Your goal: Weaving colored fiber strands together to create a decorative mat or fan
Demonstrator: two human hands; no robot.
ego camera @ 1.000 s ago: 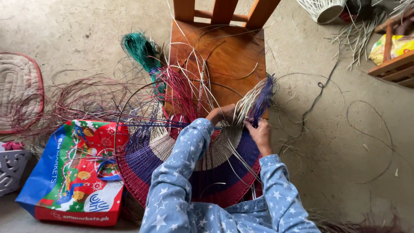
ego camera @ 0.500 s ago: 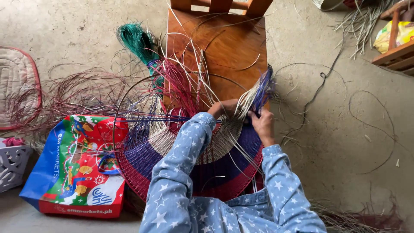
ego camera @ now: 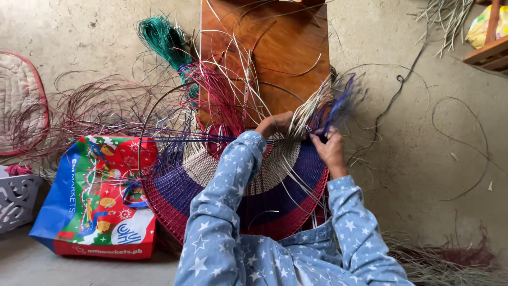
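A round woven piece [ego camera: 174, 185] in red, purple and cream bands lies across my lap, its loose spokes fanning up over a wooden chair seat [ego camera: 275, 47]. My left hand [ego camera: 275, 124] rests on the upper edge of the weave, fingers closed among cream strands. My right hand [ego camera: 330, 148] pinches a bundle of purple and cream strands [ego camera: 333, 106] at the rim. Both sleeves are blue with white stars. Red strands [ego camera: 219, 103] and a green bundle [ego camera: 164, 37] stick out to the upper left.
A colourful printed shopping bag [ego camera: 100, 196] lies on the concrete floor at left. A white cut-out basket [ego camera: 16, 198] and a round mat [ego camera: 18, 100] sit at the far left. Loose strands litter the floor at right [ego camera: 455, 143]. A wooden shelf [ego camera: 489, 50] is at top right.
The view has shifted so the chair sits higher in frame. My right hand has pulled the purple and cream strands up and out to the right; my left hand stays on the weave's edge.
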